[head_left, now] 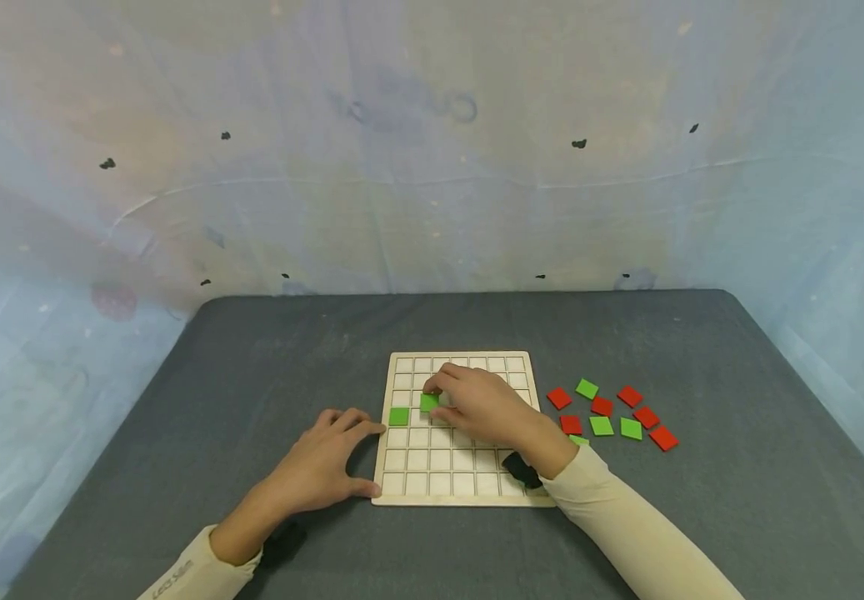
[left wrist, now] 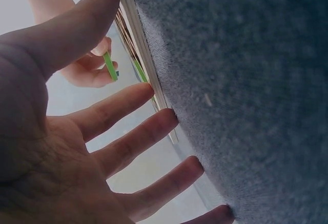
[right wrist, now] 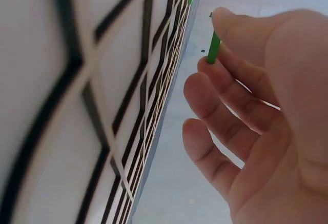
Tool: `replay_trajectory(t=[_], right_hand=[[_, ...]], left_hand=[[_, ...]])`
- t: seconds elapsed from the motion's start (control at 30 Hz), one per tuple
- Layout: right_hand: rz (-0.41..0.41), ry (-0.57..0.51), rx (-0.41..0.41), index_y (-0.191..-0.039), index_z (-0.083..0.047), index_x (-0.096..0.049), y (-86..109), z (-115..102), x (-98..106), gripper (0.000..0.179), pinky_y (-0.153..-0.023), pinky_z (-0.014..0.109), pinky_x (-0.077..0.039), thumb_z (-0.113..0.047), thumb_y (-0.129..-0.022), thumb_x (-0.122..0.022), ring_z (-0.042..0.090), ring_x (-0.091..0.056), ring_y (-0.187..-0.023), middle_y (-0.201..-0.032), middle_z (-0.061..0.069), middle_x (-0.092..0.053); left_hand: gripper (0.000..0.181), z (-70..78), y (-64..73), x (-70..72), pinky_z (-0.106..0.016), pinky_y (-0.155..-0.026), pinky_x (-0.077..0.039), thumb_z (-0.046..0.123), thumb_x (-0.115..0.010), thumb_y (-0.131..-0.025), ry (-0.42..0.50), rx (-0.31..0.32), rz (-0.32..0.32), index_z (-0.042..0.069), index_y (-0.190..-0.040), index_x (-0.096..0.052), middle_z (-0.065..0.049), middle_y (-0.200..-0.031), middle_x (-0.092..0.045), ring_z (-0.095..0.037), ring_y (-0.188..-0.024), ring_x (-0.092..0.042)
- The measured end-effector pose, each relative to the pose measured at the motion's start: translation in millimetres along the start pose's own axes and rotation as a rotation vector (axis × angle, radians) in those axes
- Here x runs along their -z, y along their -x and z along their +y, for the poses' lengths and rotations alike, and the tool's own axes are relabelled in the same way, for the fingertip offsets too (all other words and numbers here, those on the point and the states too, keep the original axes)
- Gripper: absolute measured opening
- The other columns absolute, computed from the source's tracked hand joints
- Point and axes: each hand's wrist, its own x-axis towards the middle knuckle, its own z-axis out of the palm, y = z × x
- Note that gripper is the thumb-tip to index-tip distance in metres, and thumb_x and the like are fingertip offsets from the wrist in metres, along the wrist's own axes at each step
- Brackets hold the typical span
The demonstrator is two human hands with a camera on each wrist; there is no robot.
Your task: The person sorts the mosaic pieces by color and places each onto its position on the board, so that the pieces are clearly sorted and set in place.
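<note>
A pale wooden grid board (head_left: 439,483) lies on the dark table, divided into square cells. One green tile (head_left: 398,417) sits in a cell at its left edge. My right hand (head_left: 480,408) reaches over the board and pinches another green tile (right wrist: 213,48) between thumb and finger. In the right wrist view that tile is held up off the grid. My left hand (head_left: 327,462) has its fingers spread against the board's left side. Its thumb and fingertips (left wrist: 166,116) touch the edge and the cloth in the left wrist view.
Right of the board lie several loose red tiles (head_left: 664,438) and green tiles (head_left: 631,429), one partly hidden by the right forearm. A black wrist strap part (head_left: 521,471) hangs under the right wrist. A mottled pale cloth backdrop (head_left: 432,167) surrounds the grey table (head_left: 289,350).
</note>
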Motion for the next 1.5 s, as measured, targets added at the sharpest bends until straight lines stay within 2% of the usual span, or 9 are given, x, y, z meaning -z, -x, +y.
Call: replay_trajectory(t=[0.63, 0.83, 1.07, 1.5], right_hand=[[-0.033, 0.024, -0.001, -0.121, -0.021, -0.068, -10.0, -7, -8, 0.032, -0.081, 0.03, -0.055, -0.038, -0.094, -0.069, 0.008, -0.064, -0.09, -0.112, -0.007, -0.065], [-0.025, 0.016, 0.008, -0.121, -0.021, -0.068, -11.7, -8, -7, 0.032, -0.079, 0.029, -0.055, -0.038, -0.094, -0.069, 0.008, -0.065, -0.09, -0.112, -0.007, -0.065], [-0.054, -0.022, -0.007, -0.121, -0.021, -0.068, -13.8, -11, -11, 0.033, -0.078, 0.029, -0.054, -0.039, -0.093, -0.069, 0.007, -0.064, -0.088, -0.113, -0.007, -0.065], [-0.079, 0.005, -0.019, -0.121, -0.021, -0.068, -13.1, -11, -13, 0.033, -0.082, 0.031, -0.054, -0.039, -0.094, -0.069, 0.009, -0.062, -0.093, -0.111, -0.006, -0.065]], left_hand=[[0.073, -1.6, -1.0, -2.3, -0.06, -0.085, -0.049, 0.046, -0.089, -0.069, -0.005, 0.019, -0.006, 0.025, -0.133, -0.062, 0.001, -0.133, -0.055, -0.035, -0.126, -0.048], [0.073, -1.8, -0.8, -2.6, -0.061, -0.085, -0.049, 0.047, -0.089, -0.069, -0.01, 0.025, -0.006, 0.025, -0.133, -0.062, 0.0, -0.134, -0.055, -0.035, -0.127, -0.047], [0.073, -0.9, -0.9, -3.2, -0.061, -0.086, -0.049, 0.047, -0.088, -0.069, -0.007, 0.033, -0.013, 0.026, -0.133, -0.062, 0.001, -0.133, -0.055, -0.034, -0.127, -0.047], [0.073, 0.1, -0.7, -3.4, -0.06, -0.086, -0.049, 0.046, -0.088, -0.069, -0.003, 0.02, 0.0, 0.025, -0.134, -0.062, 0.001, -0.133, -0.055, -0.034, -0.126, -0.048]])
